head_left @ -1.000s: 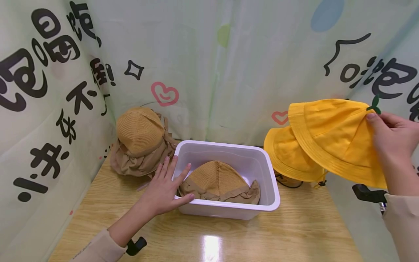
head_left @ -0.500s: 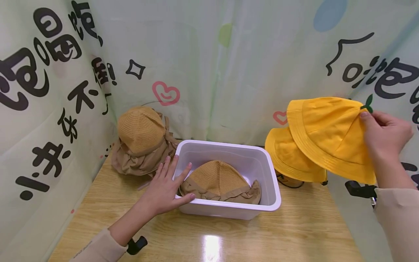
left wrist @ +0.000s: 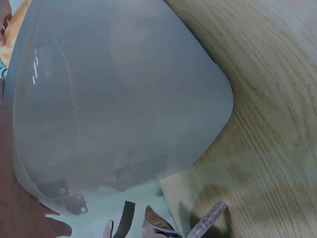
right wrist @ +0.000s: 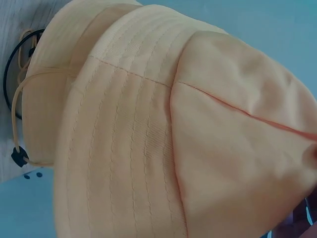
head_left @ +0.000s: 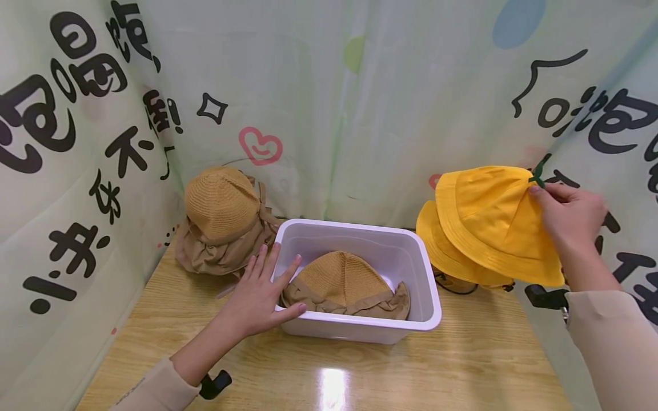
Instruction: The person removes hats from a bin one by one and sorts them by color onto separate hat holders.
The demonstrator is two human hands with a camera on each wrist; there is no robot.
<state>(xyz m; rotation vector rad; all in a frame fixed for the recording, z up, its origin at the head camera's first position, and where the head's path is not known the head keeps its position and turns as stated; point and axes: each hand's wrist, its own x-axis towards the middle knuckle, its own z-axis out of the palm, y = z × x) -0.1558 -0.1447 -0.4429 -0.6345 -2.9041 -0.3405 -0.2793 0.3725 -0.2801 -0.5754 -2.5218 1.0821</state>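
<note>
My right hand [head_left: 576, 214] pinches the crown of a yellow bucket hat [head_left: 493, 217], just by the green sprout [head_left: 537, 173] on its top. This hat hangs tilted over another yellow hat [head_left: 432, 228], covering most of it. In the right wrist view the held hat's stitched brim [right wrist: 119, 148] fills the middle. My left hand [head_left: 257, 297] rests with spread, straight fingers on the left rim of a white plastic tub [head_left: 360, 332]. Inside the tub lies a tan knitted hat [head_left: 341, 279] with a brown cloth brim. The left wrist view shows mostly the tub's outer wall [left wrist: 124, 99].
A stack of tan hats [head_left: 221, 205] with brown cloth brims stands at the left, close to the tub. A printed curtain [head_left: 308, 114] encloses the back and sides of the wooden table [head_left: 288, 377]. A black cord loop [head_left: 457, 287] lies below the yellow hats.
My right hand has moved left and slightly down with the yellow hat, bringing it over the other yellow hat. My left hand stays on the tub's rim.
</note>
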